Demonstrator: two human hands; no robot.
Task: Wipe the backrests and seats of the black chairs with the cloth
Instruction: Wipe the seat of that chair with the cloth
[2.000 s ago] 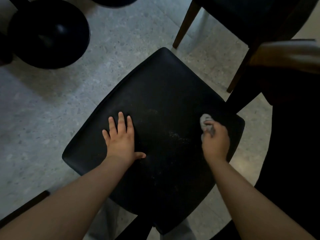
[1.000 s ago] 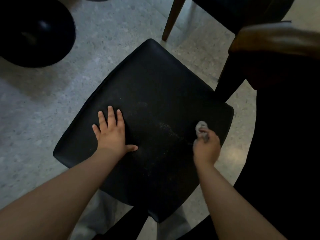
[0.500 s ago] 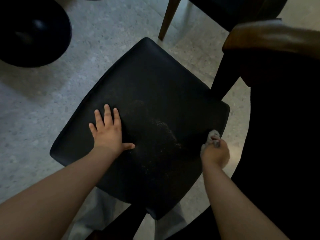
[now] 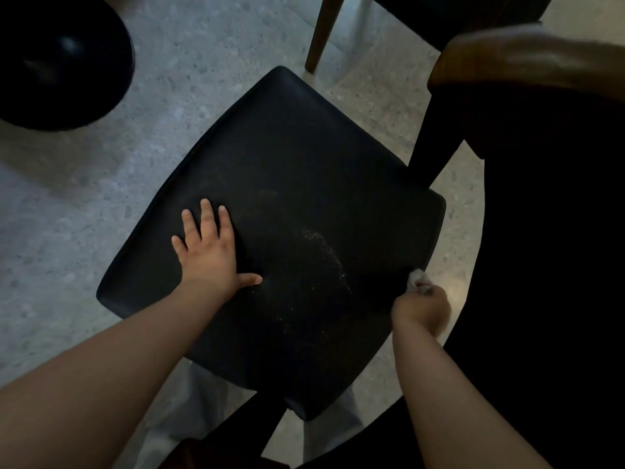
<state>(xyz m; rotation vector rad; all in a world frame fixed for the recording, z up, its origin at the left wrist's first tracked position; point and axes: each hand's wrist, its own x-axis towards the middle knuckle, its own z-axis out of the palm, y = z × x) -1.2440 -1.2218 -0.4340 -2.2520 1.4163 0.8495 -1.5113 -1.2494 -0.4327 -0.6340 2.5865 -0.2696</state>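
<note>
Two bare hands work over one black chair seat (image 4: 304, 157), viewed from above. Her or his left hand (image 4: 206, 252) lies flat on the seat's left half, fingers straight and spread, bracing it. At the seat's right edge the right hand (image 4: 422, 308) is clenched around one small pale cloth (image 4: 416, 278); only a tuft shows past the knuckles. Between the hands, a pale arc of dust specks (image 4: 324, 245) lies on the seat.

The cloth looks soft and light, easily bunched in a fist, and probably wipes best spread wider under the fingers. The seat appears smooth, padded and firm, likely slick, so a flat palm steadies it well.

A second chair (image 4: 439, 15), also black with a brown leg, shows partly at the top edge. One curved wooden rail (image 4: 527, 59) sits at right; whether it tops this chair's backrest is unclear. One round black base (image 4: 61, 62) stands on the speckled floor (image 4: 101, 198) at upper left.
</note>
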